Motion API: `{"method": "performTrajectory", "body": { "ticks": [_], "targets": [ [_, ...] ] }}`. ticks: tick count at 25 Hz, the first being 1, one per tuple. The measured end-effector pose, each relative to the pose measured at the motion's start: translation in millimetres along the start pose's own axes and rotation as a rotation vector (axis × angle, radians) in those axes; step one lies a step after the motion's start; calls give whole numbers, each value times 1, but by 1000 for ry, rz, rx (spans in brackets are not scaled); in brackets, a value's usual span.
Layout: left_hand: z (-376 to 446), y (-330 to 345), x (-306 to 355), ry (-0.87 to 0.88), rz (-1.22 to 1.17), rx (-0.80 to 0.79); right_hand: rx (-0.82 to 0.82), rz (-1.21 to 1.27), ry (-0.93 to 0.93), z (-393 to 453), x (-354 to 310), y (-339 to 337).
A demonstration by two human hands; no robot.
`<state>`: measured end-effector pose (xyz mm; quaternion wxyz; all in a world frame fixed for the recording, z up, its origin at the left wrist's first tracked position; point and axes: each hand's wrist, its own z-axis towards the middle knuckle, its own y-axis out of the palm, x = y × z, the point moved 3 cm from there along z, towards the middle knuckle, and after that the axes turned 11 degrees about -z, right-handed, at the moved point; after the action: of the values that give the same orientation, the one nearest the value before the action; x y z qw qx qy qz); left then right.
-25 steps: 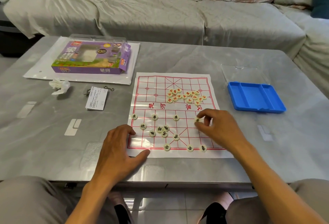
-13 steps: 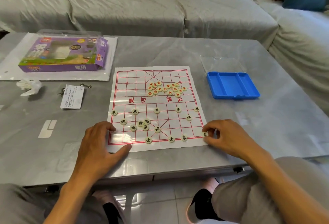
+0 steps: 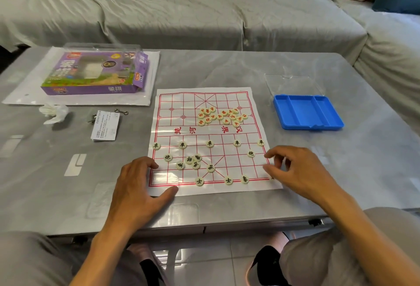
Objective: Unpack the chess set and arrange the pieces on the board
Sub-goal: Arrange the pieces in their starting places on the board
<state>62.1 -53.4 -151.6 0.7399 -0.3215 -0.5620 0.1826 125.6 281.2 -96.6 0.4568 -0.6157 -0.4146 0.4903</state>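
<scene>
The paper chess board [image 3: 227, 133] with a red grid lies on the grey table. A heap of red-lettered pieces [image 3: 221, 116] sits on its far half. Black-lettered pieces stand on the near half: a row of five [image 3: 209, 143], two on the back line [image 3: 199, 181], and a loose cluster [image 3: 193, 161]. My left hand [image 3: 141, 185] rests flat on the board's near left corner. My right hand [image 3: 297, 172] hovers at the near right edge with its fingers loosely spread and nothing in them. A piece [image 3: 272, 178] peeks out under its thumb.
A blue compartment tray [image 3: 311, 127] lies right of the board, its clear lid [image 3: 293, 85] behind it. The purple box [image 3: 97, 74] sits far left on a white sheet. A crumpled tissue [image 3: 54, 113] and a leaflet [image 3: 105, 125] lie left. A sofa stands behind.
My right hand carried a black piece from mid-board to the near right corner, set it down, and its fingers have spread apart. My left hand has stayed on the corner.
</scene>
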Motion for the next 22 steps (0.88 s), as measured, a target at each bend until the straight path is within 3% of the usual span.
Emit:
{"method": "performTrajectory", "body": {
  "ticks": [7, 22],
  "targets": [
    [-1, -1, -1, -3, -11, -2, -102, 5, -225, 35, -89, 30],
    [-2, -1, 0, -12, -14, 9, -123, -83, -313, 46, -98, 37]
  ]
}}
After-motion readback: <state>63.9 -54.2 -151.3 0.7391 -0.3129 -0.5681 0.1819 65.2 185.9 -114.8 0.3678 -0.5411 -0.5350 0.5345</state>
